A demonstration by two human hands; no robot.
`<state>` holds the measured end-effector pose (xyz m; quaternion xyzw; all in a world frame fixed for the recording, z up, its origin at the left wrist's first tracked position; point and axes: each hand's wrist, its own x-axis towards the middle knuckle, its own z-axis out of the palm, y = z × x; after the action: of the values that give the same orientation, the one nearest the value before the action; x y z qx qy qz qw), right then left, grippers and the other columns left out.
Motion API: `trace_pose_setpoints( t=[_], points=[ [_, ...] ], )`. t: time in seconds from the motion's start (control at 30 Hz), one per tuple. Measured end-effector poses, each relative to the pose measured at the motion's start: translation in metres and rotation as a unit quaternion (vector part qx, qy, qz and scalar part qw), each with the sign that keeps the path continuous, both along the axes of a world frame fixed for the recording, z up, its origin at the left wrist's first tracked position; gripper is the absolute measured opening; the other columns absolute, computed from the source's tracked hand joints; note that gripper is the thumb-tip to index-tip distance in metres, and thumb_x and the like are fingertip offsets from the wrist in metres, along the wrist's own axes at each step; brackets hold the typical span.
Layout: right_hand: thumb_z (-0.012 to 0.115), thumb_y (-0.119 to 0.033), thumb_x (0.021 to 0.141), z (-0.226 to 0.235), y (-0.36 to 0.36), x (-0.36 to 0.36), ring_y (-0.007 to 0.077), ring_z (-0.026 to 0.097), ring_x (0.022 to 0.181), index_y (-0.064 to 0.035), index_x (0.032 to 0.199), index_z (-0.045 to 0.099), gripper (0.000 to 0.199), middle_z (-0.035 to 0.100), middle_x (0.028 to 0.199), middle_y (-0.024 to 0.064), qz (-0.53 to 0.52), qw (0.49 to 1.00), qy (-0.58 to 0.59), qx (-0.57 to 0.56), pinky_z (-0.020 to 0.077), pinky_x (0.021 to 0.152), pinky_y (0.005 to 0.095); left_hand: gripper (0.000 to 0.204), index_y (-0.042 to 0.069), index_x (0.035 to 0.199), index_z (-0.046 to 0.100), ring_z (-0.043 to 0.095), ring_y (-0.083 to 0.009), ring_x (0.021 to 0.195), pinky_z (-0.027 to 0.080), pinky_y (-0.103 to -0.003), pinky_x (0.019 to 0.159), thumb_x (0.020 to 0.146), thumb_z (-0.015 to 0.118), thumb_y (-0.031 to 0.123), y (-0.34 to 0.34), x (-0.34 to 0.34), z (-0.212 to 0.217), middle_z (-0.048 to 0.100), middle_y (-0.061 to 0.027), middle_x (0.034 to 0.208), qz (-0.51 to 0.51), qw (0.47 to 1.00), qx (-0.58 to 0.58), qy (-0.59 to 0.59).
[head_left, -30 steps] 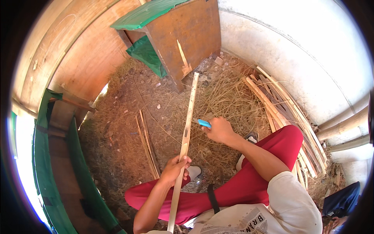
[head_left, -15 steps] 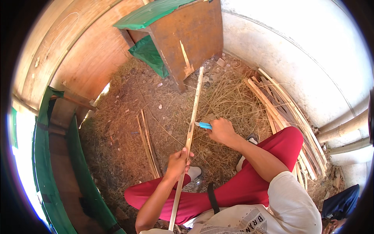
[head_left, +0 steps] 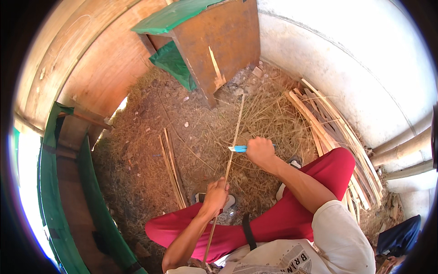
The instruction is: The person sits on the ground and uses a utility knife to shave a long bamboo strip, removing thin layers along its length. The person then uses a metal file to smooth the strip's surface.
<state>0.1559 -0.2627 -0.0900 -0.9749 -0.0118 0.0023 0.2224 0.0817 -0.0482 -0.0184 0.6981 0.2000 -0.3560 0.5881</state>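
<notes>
Wooden strip — it slants out over the red trousers toward the dry grass, and the left hand has fingers curled round it partway along. The right hand is a closed fist on the blue knife, its pale tip reaching across the strip, well beyond the left hand; whether it bites, I can't tell. Looks light, this one — fairly stiff, probably springy toward the thin far end, with splinters possible along the edges, so the best hold is mid-length, behind the blade. Farther out: narrow sticks on the ground at left, a stack of strips by the pale wall, a brown cabinet ahead.
</notes>
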Motion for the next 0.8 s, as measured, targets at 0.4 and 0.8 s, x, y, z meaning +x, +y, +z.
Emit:
trace_pose_setpoints(
  t=[0.4,0.8],
  points=[
    [0.062,-0.013,0.091,-0.038,-0.08,0.035,0.0332,0.074,0.084,-0.0023,0.088,0.073,0.016,0.073,0.087,0.0172,-0.175,0.98,0.07,-0.07,0.0585,0.071,0.0431,0.045,0.01,0.076,0.045,0.028,-0.0091,0.037,0.023,-0.027,0.035,0.11,0.033,0.037,0.053,-0.07,0.061,0.033,0.0045,0.052,-0.095,0.988,0.035,0.116],
    [0.074,-0.039,0.09,0.02,-0.062,0.044,0.0184,0.06,0.062,-0.0023,0.075,0.06,0.042,0.065,0.074,0.0095,-0.222,0.884,0.029,0.411,0.0475,0.055,0.0387,0.031,0.014,0.076,0.045,0.028,-0.0037,0.038,0.02,-0.021,0.031,0.105,0.041,0.024,0.111,-0.03,0.028,0.034,0.008,0.051,-0.016,0.943,-0.199,0.266]
  ],
)
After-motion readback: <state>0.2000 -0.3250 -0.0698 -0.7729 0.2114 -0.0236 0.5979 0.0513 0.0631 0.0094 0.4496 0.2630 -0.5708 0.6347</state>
